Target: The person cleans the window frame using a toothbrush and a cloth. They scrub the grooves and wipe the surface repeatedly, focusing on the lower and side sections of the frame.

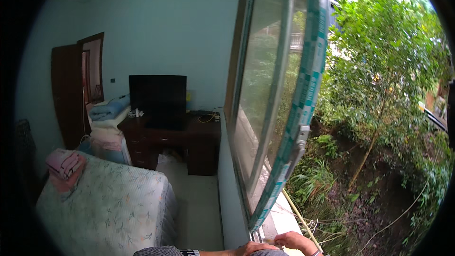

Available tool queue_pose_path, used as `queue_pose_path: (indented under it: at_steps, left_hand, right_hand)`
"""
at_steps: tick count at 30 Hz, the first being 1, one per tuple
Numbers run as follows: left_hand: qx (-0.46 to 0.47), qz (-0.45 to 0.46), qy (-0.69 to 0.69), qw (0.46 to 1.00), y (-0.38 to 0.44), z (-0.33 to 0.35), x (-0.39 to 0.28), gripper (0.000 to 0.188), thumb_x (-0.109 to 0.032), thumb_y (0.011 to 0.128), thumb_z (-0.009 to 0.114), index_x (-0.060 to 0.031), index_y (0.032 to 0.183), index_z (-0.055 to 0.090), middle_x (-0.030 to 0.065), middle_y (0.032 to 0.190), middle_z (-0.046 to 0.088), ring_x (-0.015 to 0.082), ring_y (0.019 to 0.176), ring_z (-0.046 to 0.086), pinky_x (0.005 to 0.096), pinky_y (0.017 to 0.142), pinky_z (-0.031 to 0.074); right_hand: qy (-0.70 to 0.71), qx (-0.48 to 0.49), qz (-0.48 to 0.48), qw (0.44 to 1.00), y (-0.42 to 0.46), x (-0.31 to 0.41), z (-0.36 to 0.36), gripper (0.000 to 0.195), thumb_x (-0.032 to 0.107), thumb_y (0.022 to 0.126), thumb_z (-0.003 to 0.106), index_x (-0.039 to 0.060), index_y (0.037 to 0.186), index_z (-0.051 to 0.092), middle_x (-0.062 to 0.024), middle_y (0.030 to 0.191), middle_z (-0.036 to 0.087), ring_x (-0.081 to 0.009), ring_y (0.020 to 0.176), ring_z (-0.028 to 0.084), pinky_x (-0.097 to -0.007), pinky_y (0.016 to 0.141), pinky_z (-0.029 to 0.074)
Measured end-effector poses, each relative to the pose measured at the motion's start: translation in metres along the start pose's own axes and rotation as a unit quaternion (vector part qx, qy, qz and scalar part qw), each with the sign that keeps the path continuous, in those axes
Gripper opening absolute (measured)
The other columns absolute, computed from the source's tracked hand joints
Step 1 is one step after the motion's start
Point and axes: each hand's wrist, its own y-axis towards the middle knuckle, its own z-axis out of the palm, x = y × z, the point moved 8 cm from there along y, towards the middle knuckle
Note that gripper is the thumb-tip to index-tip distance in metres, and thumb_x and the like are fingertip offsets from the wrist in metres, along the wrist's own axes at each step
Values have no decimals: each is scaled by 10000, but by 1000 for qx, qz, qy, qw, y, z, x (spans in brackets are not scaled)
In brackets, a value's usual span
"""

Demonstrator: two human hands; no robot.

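At the bottom edge of the view, my left hand (253, 247) lies low over the window's sill track (256, 236), beside a patch of grey fabric (269, 252). My right hand (293, 240) is just to its right, over the pale outer ledge (284, 220), with its fingers bent toward the left hand. Whether either hand holds something is too small and too cut off to tell. Above both hands stands a window sash (305, 89) whose metal frame edge is wrapped in green and white protective film. A metal window handle (301, 142) is fixed to that edge.
Indoors, a bed mattress (106, 202) has folded pink bedding (65, 165) on it. A dark wooden desk (170, 135) carries a black television (158, 96). A brown door (67, 92) is ajar. Outside, a bamboo pole (300, 217), loose cords and a tree (380, 71) border a steep slope.
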Motion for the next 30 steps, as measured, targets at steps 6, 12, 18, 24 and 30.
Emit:
queue_pose_path:
  at_steps: [6,12,18,24,30]
  left_hand:
    - [-28,10,-19,999,-23,-1,-29,583,-432,888,693,-67,1340,648,171,1200,710,329,1000,726,443,841,576]
    - [-8,68,-49,996,-22,4,-38,603,-446,884,701,-70,1352,642,170,1215,707,330,1022,727,445,860,576]
    - [100,120,9,988,-41,-16,-13,544,-385,785,775,-67,1220,693,156,1139,739,340,902,739,442,731,587]
    - [167,111,-82,976,-22,-29,-2,430,-220,776,775,-80,1172,686,145,990,743,263,740,724,359,618,557]
    - [232,116,-136,956,-27,-36,31,433,-178,753,789,-81,1160,679,150,972,735,271,725,716,355,603,543]
  right_hand:
    - [-71,-125,103,984,-7,17,-40,169,254,977,592,188,1001,746,-73,790,734,-289,738,728,-415,671,573]
    - [21,-152,-114,982,-30,11,2,184,164,960,559,129,1017,730,-151,900,720,-356,792,707,-463,726,561]
    - [-261,-261,239,898,-75,0,-86,148,146,906,614,81,807,702,-173,674,635,-354,605,648,-488,575,530]
    - [-96,-272,485,825,-201,98,-116,195,212,993,620,49,889,601,-160,696,645,-388,648,641,-476,580,475]
    - [-159,-207,720,643,-306,224,-4,208,234,983,609,75,850,592,-175,676,641,-413,652,654,-545,587,504]
